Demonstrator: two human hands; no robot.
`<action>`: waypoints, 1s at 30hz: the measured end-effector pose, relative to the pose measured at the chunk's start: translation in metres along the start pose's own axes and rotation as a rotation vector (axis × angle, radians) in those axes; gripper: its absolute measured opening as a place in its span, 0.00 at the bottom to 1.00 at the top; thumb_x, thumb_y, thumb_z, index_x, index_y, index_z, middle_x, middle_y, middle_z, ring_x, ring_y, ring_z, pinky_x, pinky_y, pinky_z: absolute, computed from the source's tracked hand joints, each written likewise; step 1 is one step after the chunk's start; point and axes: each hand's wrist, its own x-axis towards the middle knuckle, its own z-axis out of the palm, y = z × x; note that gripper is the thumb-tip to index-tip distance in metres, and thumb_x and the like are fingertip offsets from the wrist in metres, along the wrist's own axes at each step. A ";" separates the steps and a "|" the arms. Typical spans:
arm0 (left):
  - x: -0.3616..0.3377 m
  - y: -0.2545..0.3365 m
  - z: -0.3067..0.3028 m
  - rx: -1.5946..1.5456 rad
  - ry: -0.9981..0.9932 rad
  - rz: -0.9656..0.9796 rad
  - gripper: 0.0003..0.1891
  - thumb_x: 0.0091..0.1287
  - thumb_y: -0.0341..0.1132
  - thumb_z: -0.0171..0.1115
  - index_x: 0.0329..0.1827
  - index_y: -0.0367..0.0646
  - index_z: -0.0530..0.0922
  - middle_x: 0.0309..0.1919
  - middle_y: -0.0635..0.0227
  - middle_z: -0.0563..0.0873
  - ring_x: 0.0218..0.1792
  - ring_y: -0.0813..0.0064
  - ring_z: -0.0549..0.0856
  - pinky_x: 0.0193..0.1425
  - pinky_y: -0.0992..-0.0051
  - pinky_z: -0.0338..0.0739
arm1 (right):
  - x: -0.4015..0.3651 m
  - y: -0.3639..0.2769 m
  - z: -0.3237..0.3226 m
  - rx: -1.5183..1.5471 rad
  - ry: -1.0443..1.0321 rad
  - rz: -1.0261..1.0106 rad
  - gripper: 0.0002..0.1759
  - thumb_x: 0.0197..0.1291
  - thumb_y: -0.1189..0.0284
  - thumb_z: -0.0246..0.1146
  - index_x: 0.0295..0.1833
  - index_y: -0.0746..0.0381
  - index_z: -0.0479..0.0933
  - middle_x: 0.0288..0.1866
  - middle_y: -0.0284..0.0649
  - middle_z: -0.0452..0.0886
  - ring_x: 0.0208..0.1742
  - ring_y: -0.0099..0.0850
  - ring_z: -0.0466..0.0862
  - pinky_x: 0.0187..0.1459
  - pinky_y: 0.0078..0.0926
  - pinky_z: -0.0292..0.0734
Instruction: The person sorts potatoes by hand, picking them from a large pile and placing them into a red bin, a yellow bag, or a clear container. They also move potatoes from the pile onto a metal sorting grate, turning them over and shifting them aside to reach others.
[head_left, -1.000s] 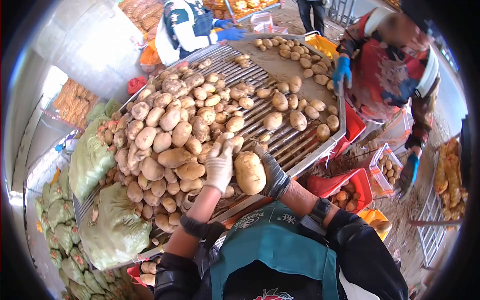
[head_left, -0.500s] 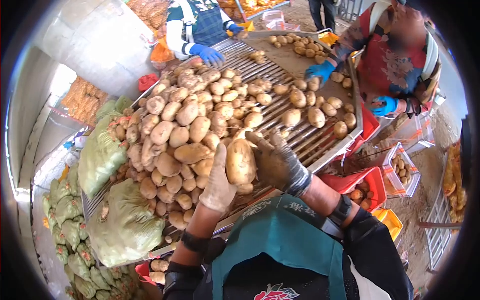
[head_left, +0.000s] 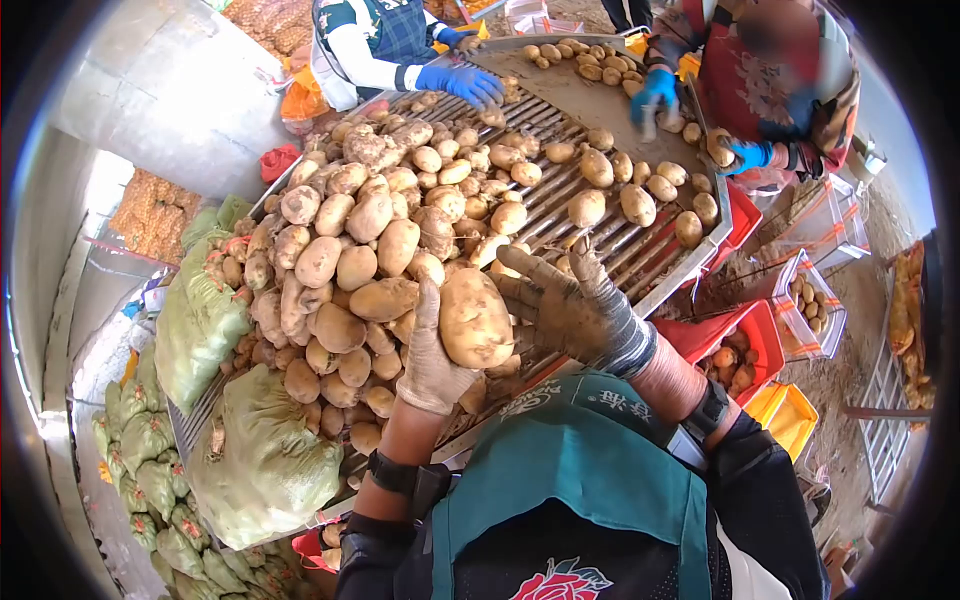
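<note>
My left hand (head_left: 428,360), in a dirty white glove, cups a large potato (head_left: 474,318) from the left and below. My right hand (head_left: 570,302), in a grey soiled glove, is spread open just to the right of that potato, palm toward it, fingers apart. Both hands hover over the near edge of a slatted metal sorting table (head_left: 590,255). A big heap of potatoes (head_left: 360,250) covers the table's left half, right beside my left hand.
Two other people in blue gloves (head_left: 462,82) (head_left: 655,95) work at the table's far end. Green mesh sacks (head_left: 250,455) lie at the left edge. Red crates (head_left: 735,350) and clear bins (head_left: 815,300) with potatoes stand to the right, below the table.
My right hand has let go of the large potato and opened beside it. My left hand took the potato and now carries it alone. The co-workers' hands moved along the far end.
</note>
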 end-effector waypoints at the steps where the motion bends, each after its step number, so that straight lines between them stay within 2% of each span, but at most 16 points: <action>1: -0.001 0.000 -0.002 -0.003 -0.002 -0.007 0.33 0.67 0.64 0.56 0.62 0.45 0.72 0.50 0.63 0.82 0.51 0.64 0.84 0.56 0.59 0.82 | -0.002 -0.002 0.001 -0.001 0.008 -0.002 0.60 0.57 0.26 0.47 0.81 0.58 0.46 0.81 0.49 0.50 0.79 0.43 0.55 0.73 0.54 0.56; 5: -0.006 0.000 0.002 0.089 -0.059 0.026 0.32 0.68 0.61 0.58 0.63 0.43 0.72 0.52 0.63 0.82 0.52 0.64 0.84 0.57 0.60 0.82 | -0.007 -0.011 0.006 -0.162 -0.019 -0.027 0.57 0.59 0.30 0.52 0.80 0.61 0.49 0.79 0.52 0.54 0.78 0.44 0.59 0.71 0.50 0.61; 7: -0.007 0.001 0.010 0.193 -0.104 0.072 0.31 0.69 0.58 0.59 0.62 0.41 0.72 0.52 0.63 0.82 0.53 0.65 0.83 0.59 0.61 0.82 | -0.008 -0.009 -0.001 -0.458 0.006 -0.129 0.45 0.66 0.52 0.63 0.78 0.64 0.52 0.72 0.50 0.66 0.72 0.36 0.69 0.68 0.39 0.70; 8: -0.005 0.001 0.006 0.188 -0.108 0.076 0.31 0.69 0.58 0.59 0.62 0.41 0.72 0.52 0.63 0.82 0.53 0.65 0.83 0.59 0.61 0.82 | -0.004 -0.006 0.003 -0.439 0.074 -0.134 0.41 0.62 0.66 0.70 0.75 0.66 0.58 0.68 0.45 0.72 0.66 0.33 0.74 0.65 0.33 0.73; 11: 0.003 0.000 -0.007 0.251 -0.003 0.111 0.29 0.69 0.56 0.60 0.62 0.41 0.72 0.53 0.63 0.82 0.54 0.66 0.83 0.60 0.62 0.81 | -0.005 -0.004 0.010 -0.945 0.105 -0.183 0.35 0.56 0.69 0.74 0.69 0.58 0.69 0.70 0.45 0.70 0.67 0.33 0.74 0.60 0.31 0.78; 12: 0.005 0.001 -0.008 0.237 -0.048 0.077 0.29 0.70 0.55 0.59 0.62 0.41 0.72 0.53 0.63 0.82 0.54 0.67 0.83 0.60 0.62 0.80 | -0.004 -0.005 0.016 -1.118 0.084 -0.296 0.28 0.54 0.70 0.75 0.62 0.57 0.76 0.70 0.47 0.69 0.71 0.40 0.70 0.65 0.38 0.72; 15: -0.002 0.001 0.001 0.238 -0.070 0.028 0.27 0.72 0.54 0.57 0.62 0.41 0.72 0.55 0.63 0.81 0.54 0.67 0.83 0.61 0.63 0.80 | 0.005 0.007 0.008 -1.272 0.036 -0.452 0.22 0.52 0.72 0.76 0.53 0.57 0.79 0.70 0.49 0.69 0.71 0.43 0.70 0.65 0.38 0.72; 17: 0.001 -0.001 0.001 0.276 -0.055 0.018 0.31 0.74 0.55 0.51 0.71 0.42 0.65 0.57 0.63 0.80 0.55 0.68 0.82 0.56 0.65 0.82 | 0.007 0.011 0.005 -1.214 0.044 -0.450 0.17 0.52 0.74 0.75 0.48 0.56 0.79 0.70 0.48 0.68 0.70 0.43 0.71 0.65 0.37 0.72; 19: 0.002 -0.002 0.003 0.244 -0.073 0.030 0.29 0.73 0.54 0.54 0.67 0.41 0.68 0.56 0.61 0.80 0.56 0.67 0.81 0.58 0.63 0.81 | 0.004 0.007 0.001 -1.203 -0.003 -0.450 0.13 0.55 0.75 0.73 0.44 0.58 0.78 0.66 0.47 0.72 0.69 0.41 0.72 0.63 0.35 0.74; 20: 0.002 -0.002 0.002 0.219 -0.091 0.041 0.28 0.72 0.53 0.57 0.64 0.40 0.71 0.56 0.60 0.80 0.57 0.66 0.81 0.61 0.62 0.80 | 0.005 0.005 -0.001 -1.259 0.032 -0.458 0.08 0.60 0.74 0.69 0.42 0.59 0.77 0.58 0.44 0.79 0.63 0.36 0.76 0.59 0.33 0.75; 21: 0.003 -0.003 0.000 0.214 -0.086 0.043 0.28 0.72 0.53 0.57 0.64 0.40 0.71 0.56 0.60 0.80 0.57 0.66 0.81 0.61 0.62 0.80 | 0.003 0.004 -0.005 -1.062 0.092 -0.427 0.06 0.64 0.73 0.67 0.42 0.60 0.76 0.46 0.39 0.82 0.55 0.29 0.79 0.56 0.30 0.76; 23: 0.003 0.000 0.003 0.112 0.064 0.032 0.28 0.71 0.53 0.59 0.64 0.40 0.70 0.57 0.58 0.79 0.58 0.65 0.80 0.60 0.62 0.81 | 0.007 -0.001 -0.005 -0.859 0.371 -0.412 0.07 0.68 0.69 0.64 0.42 0.61 0.77 0.42 0.36 0.82 0.51 0.25 0.79 0.56 0.28 0.75; 24: 0.002 -0.001 0.009 0.093 0.106 0.034 0.24 0.72 0.55 0.55 0.58 0.45 0.74 0.50 0.61 0.82 0.51 0.60 0.84 0.57 0.54 0.82 | -0.001 -0.008 0.000 -0.951 0.446 -0.352 0.12 0.70 0.65 0.62 0.47 0.64 0.78 0.47 0.38 0.82 0.51 0.24 0.78 0.56 0.27 0.74; 25: 0.005 0.001 0.007 0.089 0.108 0.041 0.24 0.72 0.55 0.55 0.58 0.45 0.74 0.50 0.61 0.82 0.51 0.60 0.84 0.57 0.54 0.82 | -0.006 -0.017 0.000 -1.099 0.471 -0.204 0.18 0.72 0.62 0.59 0.54 0.66 0.77 0.54 0.42 0.81 0.52 0.25 0.79 0.56 0.27 0.73; 27: 0.010 0.001 -0.001 0.072 0.202 -0.037 0.25 0.72 0.55 0.57 0.59 0.45 0.73 0.49 0.60 0.82 0.50 0.61 0.84 0.56 0.53 0.82 | -0.005 -0.006 -0.031 -1.257 0.359 -0.324 0.20 0.73 0.62 0.57 0.60 0.66 0.75 0.56 0.43 0.80 0.52 0.26 0.79 0.56 0.27 0.74; 30: 0.014 -0.004 0.003 0.083 0.254 0.030 0.25 0.71 0.55 0.57 0.60 0.45 0.73 0.49 0.60 0.81 0.51 0.62 0.83 0.57 0.54 0.82 | -0.001 -0.005 -0.018 -1.451 0.309 -0.522 0.19 0.75 0.63 0.54 0.61 0.66 0.75 0.56 0.42 0.80 0.54 0.28 0.79 0.56 0.28 0.75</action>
